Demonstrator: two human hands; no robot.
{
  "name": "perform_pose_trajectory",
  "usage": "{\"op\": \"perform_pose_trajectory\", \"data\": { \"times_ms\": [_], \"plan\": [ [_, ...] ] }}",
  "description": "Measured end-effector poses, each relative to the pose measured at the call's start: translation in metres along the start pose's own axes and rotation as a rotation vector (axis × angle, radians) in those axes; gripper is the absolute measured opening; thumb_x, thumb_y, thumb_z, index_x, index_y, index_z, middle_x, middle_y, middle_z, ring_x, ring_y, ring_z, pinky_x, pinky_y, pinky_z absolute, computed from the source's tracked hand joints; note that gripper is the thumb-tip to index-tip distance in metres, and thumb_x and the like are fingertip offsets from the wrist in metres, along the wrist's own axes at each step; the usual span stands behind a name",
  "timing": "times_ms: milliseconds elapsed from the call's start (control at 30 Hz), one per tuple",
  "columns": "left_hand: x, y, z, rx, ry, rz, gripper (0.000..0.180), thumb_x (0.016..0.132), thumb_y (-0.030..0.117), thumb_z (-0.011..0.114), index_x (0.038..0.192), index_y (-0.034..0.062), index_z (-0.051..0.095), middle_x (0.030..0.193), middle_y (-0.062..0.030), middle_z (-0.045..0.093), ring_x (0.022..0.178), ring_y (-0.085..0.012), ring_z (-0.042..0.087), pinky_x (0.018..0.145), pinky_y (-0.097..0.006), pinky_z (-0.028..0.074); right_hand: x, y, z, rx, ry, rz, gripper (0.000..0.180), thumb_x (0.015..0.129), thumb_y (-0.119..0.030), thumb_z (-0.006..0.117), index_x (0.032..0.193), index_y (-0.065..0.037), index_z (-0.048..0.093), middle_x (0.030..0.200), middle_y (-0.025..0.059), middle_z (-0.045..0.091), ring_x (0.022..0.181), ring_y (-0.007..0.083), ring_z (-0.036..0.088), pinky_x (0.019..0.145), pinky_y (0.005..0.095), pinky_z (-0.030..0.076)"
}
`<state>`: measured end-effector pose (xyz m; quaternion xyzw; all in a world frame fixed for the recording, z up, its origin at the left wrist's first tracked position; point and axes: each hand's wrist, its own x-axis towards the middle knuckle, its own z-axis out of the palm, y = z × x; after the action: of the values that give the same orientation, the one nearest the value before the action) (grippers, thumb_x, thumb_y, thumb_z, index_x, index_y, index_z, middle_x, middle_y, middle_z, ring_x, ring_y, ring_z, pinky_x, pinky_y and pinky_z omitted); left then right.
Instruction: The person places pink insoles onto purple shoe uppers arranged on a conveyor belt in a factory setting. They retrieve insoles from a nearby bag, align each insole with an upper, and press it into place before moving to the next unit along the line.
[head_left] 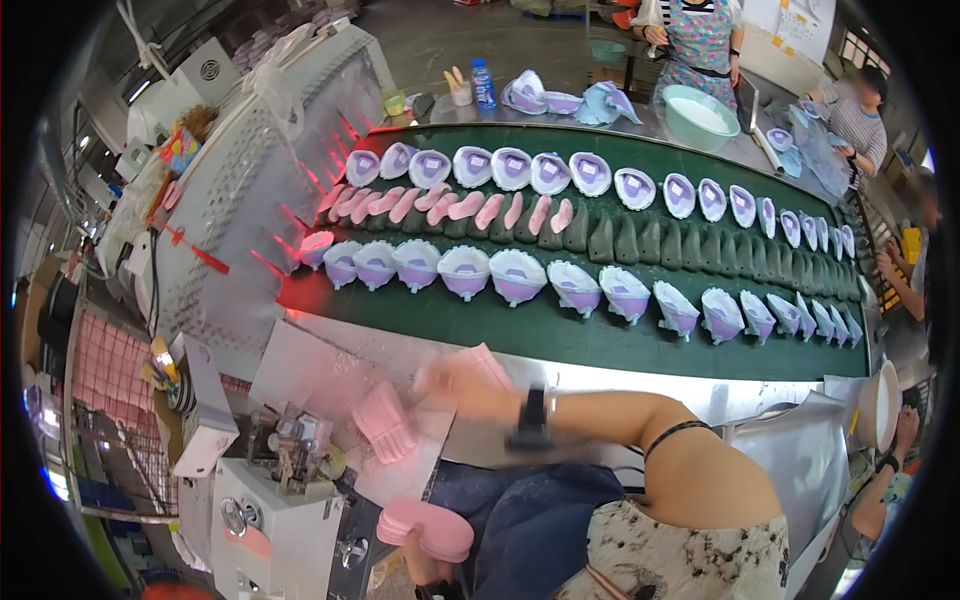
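Green conveyor belt point(560, 335) fills the middle of the view, curving away to the right. It carries two rows of lilac-and-white shoe uppers point(465, 270), one along the far edge and one along the near edge. Between them runs a line of upright forms: the ones at the left wear pink insoles point(462, 207), the ones further right point(640, 240) stand bare and dark. Judged from this, under half of the centre line is dressed and the longer right-hand stretch is left.

Large white perforated machine point(250, 160) sits at the belt's left end, glowing red where the belt meets it.

Metal desk point(320, 375) runs along the near side of the belt. A small fanned bunch of pink insoles point(385, 425) lies on it.

Right arm crosses the body from lower right, elbow bent, dark wristband on. Right hand point(460, 385) is over the desk edge, motion-blurred, with something pink at the fingers; grip and finger spread cannot be told.

Left hand point(425, 568) sits low by the lap, fingers closed under a stack of pink insoles point(428, 528), holding it up.

Other people work at the far side and the right end.
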<state>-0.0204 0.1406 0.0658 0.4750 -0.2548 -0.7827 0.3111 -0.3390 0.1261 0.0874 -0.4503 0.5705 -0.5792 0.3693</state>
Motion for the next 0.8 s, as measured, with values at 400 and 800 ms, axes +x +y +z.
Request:
{"op": "perform_pose_trajectory", "data": {
  "times_ms": [400, 800],
  "plan": [
    [-0.024, 0.017, -0.043, -0.335, -0.093, -0.135, 0.043, 0.093, 0.020, 0.048, 0.127, -0.0051, 0.043, 0.123, -0.0180, 0.055, 0.114, -0.0308, 0.054, 0.098, -0.043, 0.044, 0.009, 0.032, 0.142, -0.080, -0.245, 0.207, 0.020, 0.079, -0.015, 0.062, 0.095, -0.003, 0.060, 0.082, 0.0077, 0.066, 0.076, 0.0111, 0.064, 0.064, 0.0303, 0.051],
    [-0.051, 0.019, -0.047, -0.259, -0.149, -0.082, 0.051, 0.087, 0.010, 0.050, 0.133, -0.0077, 0.034, 0.127, -0.0254, 0.050, 0.121, -0.0368, 0.050, 0.103, -0.045, 0.041, 0.135, 0.035, 0.186, -0.439, 0.046, -0.263, 0.034, 0.079, -0.009, 0.061, 0.111, -0.001, 0.055, 0.082, 0.0171, 0.061, 0.080, 0.0332, 0.062, 0.071, 0.0403, 0.049]
  ]
}}
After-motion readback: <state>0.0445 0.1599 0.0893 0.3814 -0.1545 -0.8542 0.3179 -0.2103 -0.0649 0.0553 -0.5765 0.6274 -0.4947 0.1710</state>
